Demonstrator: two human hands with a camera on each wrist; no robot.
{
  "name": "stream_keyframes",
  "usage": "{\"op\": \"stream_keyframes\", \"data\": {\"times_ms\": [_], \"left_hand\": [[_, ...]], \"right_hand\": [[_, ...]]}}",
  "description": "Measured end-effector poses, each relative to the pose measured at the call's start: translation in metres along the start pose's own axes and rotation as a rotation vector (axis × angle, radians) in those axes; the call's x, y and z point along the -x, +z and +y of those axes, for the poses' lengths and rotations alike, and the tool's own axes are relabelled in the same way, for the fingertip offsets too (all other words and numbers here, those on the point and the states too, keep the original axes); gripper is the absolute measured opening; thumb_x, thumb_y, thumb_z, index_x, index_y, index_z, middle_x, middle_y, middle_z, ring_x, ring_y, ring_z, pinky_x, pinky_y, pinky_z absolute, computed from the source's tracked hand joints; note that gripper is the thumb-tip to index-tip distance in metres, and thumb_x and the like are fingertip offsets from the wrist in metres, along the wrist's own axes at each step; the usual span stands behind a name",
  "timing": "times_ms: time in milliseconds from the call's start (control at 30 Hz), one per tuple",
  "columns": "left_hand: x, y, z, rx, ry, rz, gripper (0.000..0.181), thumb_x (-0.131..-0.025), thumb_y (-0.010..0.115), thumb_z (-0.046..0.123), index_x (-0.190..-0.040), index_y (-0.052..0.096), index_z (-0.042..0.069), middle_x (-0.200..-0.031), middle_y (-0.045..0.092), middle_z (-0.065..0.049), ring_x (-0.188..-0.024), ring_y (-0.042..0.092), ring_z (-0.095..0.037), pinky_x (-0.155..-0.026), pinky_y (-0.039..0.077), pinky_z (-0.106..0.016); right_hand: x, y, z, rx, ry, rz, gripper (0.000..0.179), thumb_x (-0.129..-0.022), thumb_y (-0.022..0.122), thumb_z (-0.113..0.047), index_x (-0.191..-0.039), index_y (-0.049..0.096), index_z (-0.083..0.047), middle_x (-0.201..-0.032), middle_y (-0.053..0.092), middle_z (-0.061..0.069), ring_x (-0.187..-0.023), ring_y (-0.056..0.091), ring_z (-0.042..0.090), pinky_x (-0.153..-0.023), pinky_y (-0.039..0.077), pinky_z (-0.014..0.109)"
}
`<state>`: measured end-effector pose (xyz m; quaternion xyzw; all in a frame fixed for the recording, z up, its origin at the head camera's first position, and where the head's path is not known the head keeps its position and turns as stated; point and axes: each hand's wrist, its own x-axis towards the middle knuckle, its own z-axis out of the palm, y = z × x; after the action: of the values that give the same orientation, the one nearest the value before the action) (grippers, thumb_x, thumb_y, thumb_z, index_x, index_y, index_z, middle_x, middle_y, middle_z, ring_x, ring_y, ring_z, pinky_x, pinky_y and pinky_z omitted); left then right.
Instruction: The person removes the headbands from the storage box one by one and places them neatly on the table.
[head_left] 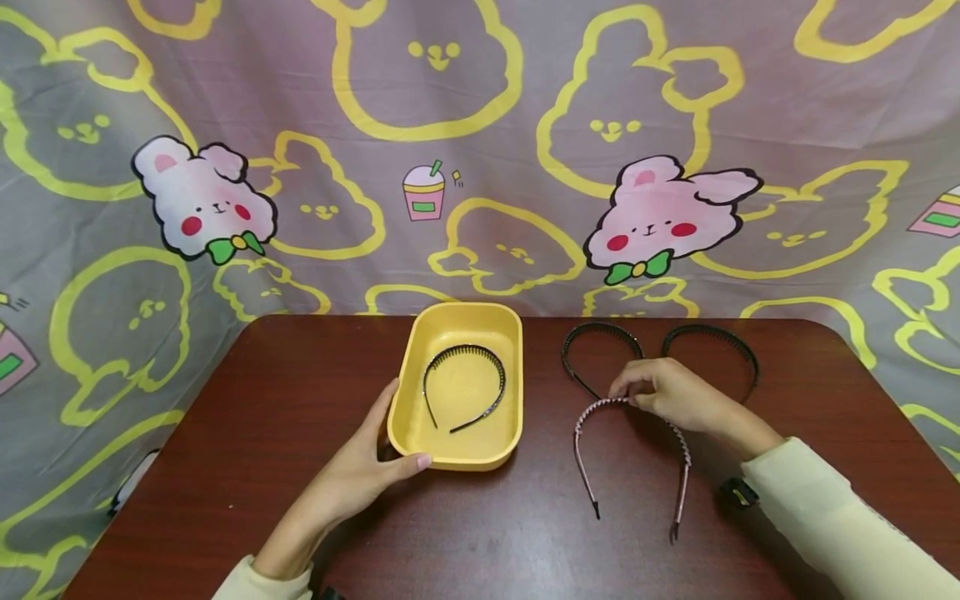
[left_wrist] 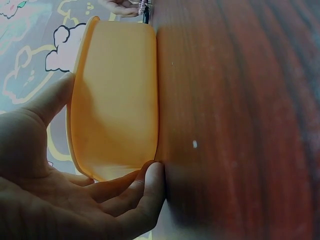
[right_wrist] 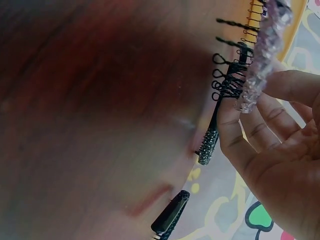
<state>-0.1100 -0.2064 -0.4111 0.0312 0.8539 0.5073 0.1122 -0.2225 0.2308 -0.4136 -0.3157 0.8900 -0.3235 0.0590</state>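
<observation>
My left hand (head_left: 356, 475) grips a yellow plastic box (head_left: 468, 457) at its near left corner. In the left wrist view the thumb lies against the rim and the curled fingers (left_wrist: 154, 182) hold the lower edge. A black toothed headband (head_left: 468, 347) lies inside the box. To the right, my right hand (head_left: 675, 396) pinches the top of a pinkish headband (head_left: 579, 437), whose two ends point toward me. Its twisted, glittery band (right_wrist: 262, 65) shows close up in the right wrist view. That headband stands out in front of two black headbands.
Behind the right hand lie a left black headband (head_left: 600, 326) and a right black headband (head_left: 712, 332), near the far edge of the dark red-brown table (head_left: 300, 400). A patterned cloth (head_left: 480, 100) hangs behind the table.
</observation>
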Motion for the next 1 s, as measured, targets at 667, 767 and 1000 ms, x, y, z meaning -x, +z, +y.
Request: {"op": "stream_keyframes", "data": {"times_ms": [667,767,1000], "left_hand": [[0.0007,-0.0008,0.0005,-0.027,-0.002,0.000,0.114,-0.089,0.085,0.036,-0.169,0.006,0.033,-0.172,0.028,-0.015,-0.156,0.033,-0.036,-0.124,0.020,-0.065],[0.0009,-0.0008,0.0008,-0.031,-0.005,0.001,0.114,-0.089,0.085,0.037,-0.169,0.005,0.034,-0.172,0.028,-0.015,-0.156,0.033,-0.036,-0.124,0.019,-0.067],[0.0009,-0.0008,0.0008,-0.024,-0.002,0.000,0.114,-0.089,0.085,0.034,-0.170,0.005,0.032,-0.172,0.027,-0.015,-0.156,0.033,-0.036,-0.124,0.018,-0.066]], "right_hand": [[-0.0015,0.0031,0.0003,-0.013,-0.039,-0.007,0.038,-0.082,0.064,0.017,-0.096,0.079,-0.014,-0.095,0.073,-0.005,-0.092,0.064,0.009,-0.080,0.051,0.026],[-0.0015,0.0035,0.0004,-0.024,-0.038,-0.008,0.038,-0.082,0.063,0.017,-0.096,0.079,-0.014,-0.095,0.073,-0.005,-0.090,0.063,0.009,-0.079,0.050,0.025],[-0.0011,0.0040,0.0004,-0.026,-0.030,-0.010,0.038,-0.082,0.063,0.017,-0.096,0.079,-0.014,-0.095,0.073,-0.005,-0.090,0.063,0.008,-0.078,0.050,0.024]]}}
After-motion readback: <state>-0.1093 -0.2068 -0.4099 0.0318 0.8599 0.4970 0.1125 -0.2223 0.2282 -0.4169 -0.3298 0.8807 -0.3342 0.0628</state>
